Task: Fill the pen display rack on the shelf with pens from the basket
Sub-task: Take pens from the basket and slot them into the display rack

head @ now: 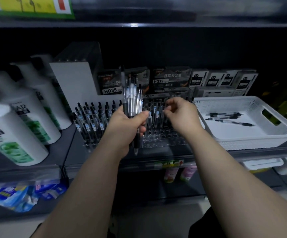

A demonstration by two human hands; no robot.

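1. The left hand [123, 126] is in front of the middle of the rack [163, 140]. Its fingers are curled round a bundle of pens [132, 98] held upright, with the thumb across their barrels.
2. The right hand [180, 115] hovers over the rack's right half, fingers curled, thumb and forefinger close together. Whether they pinch anything is unclear.
3. Both bare forearms reach toward the rack from below.

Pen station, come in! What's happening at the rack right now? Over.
Left hand holds bunch of pens. Right hand over rack, hold unclear. Front holes empty; loose pens in basket. Nothing blocking.
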